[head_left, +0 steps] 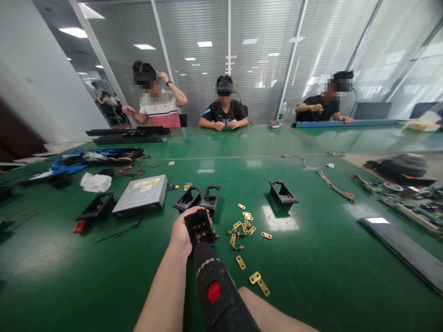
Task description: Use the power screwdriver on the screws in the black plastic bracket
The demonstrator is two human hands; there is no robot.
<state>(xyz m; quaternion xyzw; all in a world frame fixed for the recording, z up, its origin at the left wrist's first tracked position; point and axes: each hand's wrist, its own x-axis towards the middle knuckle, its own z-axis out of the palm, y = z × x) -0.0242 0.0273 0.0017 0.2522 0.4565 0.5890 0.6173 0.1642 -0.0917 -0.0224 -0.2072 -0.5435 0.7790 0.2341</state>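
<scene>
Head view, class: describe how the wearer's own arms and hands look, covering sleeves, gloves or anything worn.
Both forearms are bare, with no sleeves in view. The left hand wears no glove, ring or watch that shows. The right hand is hidden behind the black power screwdriver.

Your left hand (182,233) gripping black plastic socket housing (200,227). Your black power screwdriver (218,290) showing red switch, white lettering. Brass contact plates (246,226) gleaming gold on glossy green table (311,258). Silver-grey optical drive (141,196) wearing white-yellow label. White tissue (96,182) lying beside blue cloth (64,165). Person opposite wearing white-pink striped shirt (161,110).
</scene>
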